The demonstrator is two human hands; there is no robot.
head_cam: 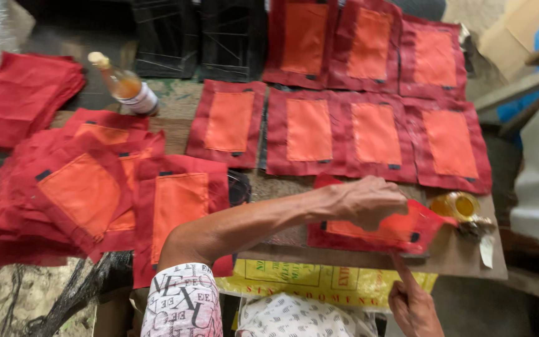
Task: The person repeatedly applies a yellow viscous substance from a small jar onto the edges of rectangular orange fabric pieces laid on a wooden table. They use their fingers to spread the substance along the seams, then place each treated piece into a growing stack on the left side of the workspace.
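While the left hand (366, 201) lies knuckles-up on a red cloth piece (375, 231) with an orange patch, fingers curled down to pin it to the desk (456, 256), the right hand (412, 304) reaches up from below with its forefinger stretched out to the cloth's near edge, gripping nothing. The step in hand looks like pressing or gluing the patch onto this piece. By my judgement, the next move calls for smoothing it flat without shifting the patch.

Just right of the left hand stands a small open jar of amber liquid (460, 206). Beyond that hand, finished pieces (375, 134) lie in overlapping rows. Far to its left sits a heap of like pieces (76, 193), and past that a glass bottle (126, 86) with a white label, lying tilted. Below the cloth, under the desk edge, a flat yellow package (325, 282) with red lettering shows, rectangular and crinkled.
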